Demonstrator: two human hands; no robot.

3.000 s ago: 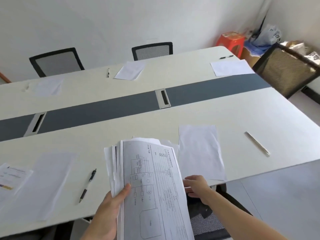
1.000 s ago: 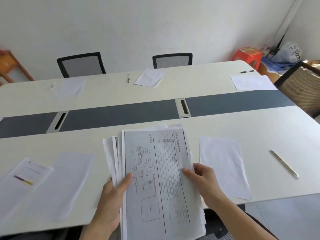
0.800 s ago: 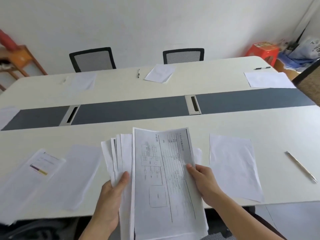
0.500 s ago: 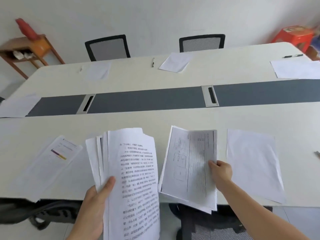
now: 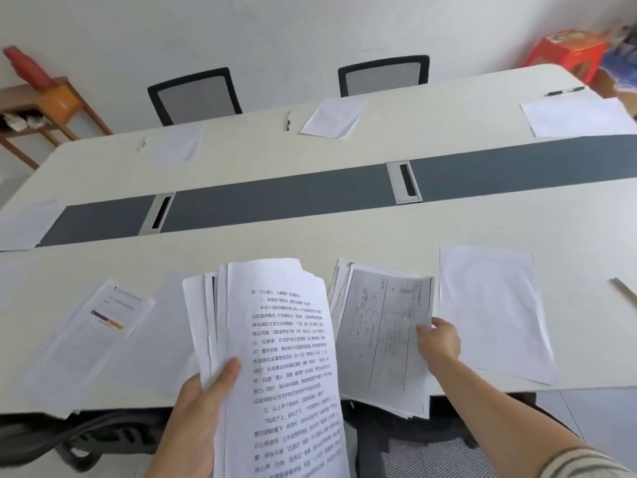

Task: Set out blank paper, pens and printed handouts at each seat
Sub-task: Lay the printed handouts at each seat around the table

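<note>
My left hand (image 5: 200,415) grips a fanned stack of printed handouts (image 5: 282,357), text page on top, above the table's near edge. My right hand (image 5: 439,341) pinches the right edge of a thin printed set with a diagram page (image 5: 382,339), held low over the table edge to the right of the stack. A blank sheet (image 5: 493,308) lies flat just right of that hand. A silver pen (image 5: 624,293) lies at the far right. At the left seat lie a printed handout with a purple and yellow mark (image 5: 110,315) and a blank sheet (image 5: 162,336).
The long white table (image 5: 310,232) has a grey centre strip with two cable slots. Blank sheets and pens lie at the far seats, with two mesh chairs (image 5: 196,94) behind. A wooden shelf stands at the far left, a red stool at the far right.
My right hand has pulled the diagram set off the top of the stack and carried it rightward, toward the blank sheet. The text page now tops the left-hand stack. My view has swung left.
</note>
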